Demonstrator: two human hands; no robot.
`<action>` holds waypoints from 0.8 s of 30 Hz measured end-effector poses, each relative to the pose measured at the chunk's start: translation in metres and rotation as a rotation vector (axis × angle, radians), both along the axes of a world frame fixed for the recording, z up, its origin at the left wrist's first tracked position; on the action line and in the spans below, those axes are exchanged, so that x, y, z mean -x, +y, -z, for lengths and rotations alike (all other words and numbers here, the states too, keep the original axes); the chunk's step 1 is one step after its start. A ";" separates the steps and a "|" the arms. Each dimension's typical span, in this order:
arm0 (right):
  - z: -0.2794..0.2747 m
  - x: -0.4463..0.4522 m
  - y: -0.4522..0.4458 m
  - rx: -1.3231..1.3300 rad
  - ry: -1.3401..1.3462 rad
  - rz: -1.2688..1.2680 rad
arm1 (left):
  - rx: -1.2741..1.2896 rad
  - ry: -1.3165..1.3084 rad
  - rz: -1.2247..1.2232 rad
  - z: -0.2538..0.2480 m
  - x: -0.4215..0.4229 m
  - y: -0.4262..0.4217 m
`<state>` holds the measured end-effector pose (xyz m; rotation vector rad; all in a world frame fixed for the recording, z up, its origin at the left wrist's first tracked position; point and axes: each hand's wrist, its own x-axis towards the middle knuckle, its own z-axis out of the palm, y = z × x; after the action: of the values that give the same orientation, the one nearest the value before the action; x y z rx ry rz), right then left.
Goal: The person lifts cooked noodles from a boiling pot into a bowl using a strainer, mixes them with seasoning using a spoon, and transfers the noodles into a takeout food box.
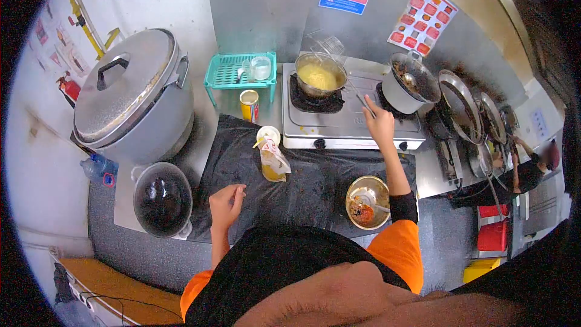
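Note:
My right hand [379, 124] is closed round a thin metal handle [359, 96]. It reaches the rim of a metal pan [302, 85] on the left burner; I cannot tell if it belongs to the pan or to a utensil. Yellow food [317, 77] lies in the pan. My left hand [226, 207] is closed above the black plastic cover [242, 151], with nothing visible in it. Nearby stands an opened bag of yellowish contents [273, 168]. A metal bowl [370, 184] with reddish paste and a spoon sits below my right forearm.
The gas stove [354, 143] also carries a pot [402, 98] with a ladle. Left are a large lidded pot [142, 121], a black wok [162, 198], a green rack [242, 83] and a can [249, 106]. Pans [458, 106] line the right; a person [525, 172] works beyond.

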<state>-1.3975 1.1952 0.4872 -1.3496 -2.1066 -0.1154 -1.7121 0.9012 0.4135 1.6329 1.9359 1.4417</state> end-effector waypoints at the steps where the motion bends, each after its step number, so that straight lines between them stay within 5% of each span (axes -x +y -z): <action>1: 0.004 -0.002 0.007 -0.007 0.049 -0.029 | -0.007 0.005 -0.002 0.000 0.000 -0.001; 8: 0.039 -0.007 0.030 0.060 -0.256 0.009 | -0.008 -0.020 -0.014 -0.001 0.000 -0.005; 11: 0.049 -0.013 0.043 0.136 -0.047 -0.053 | 0.011 0.008 -0.020 0.002 0.001 -0.006; 13: 0.044 -0.013 0.052 0.697 0.544 0.011 | 0.006 -0.013 -0.036 0.002 0.001 -0.007; 14: 0.039 -0.016 0.050 0.698 0.545 0.009 | 0.007 -0.012 -0.038 0.002 0.001 -0.008; 16: 0.023 -0.017 0.044 1.076 1.051 0.013 | -0.033 0.007 -0.026 -0.001 0.001 -0.008; 24: 0.007 -0.019 0.029 1.235 1.308 -0.087 | 0.005 0.026 -0.057 -0.004 0.008 -0.015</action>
<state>-1.3784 1.2240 0.4804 -1.2304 -0.9235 1.8042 -1.7203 0.8860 0.4173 1.6139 2.0144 1.4424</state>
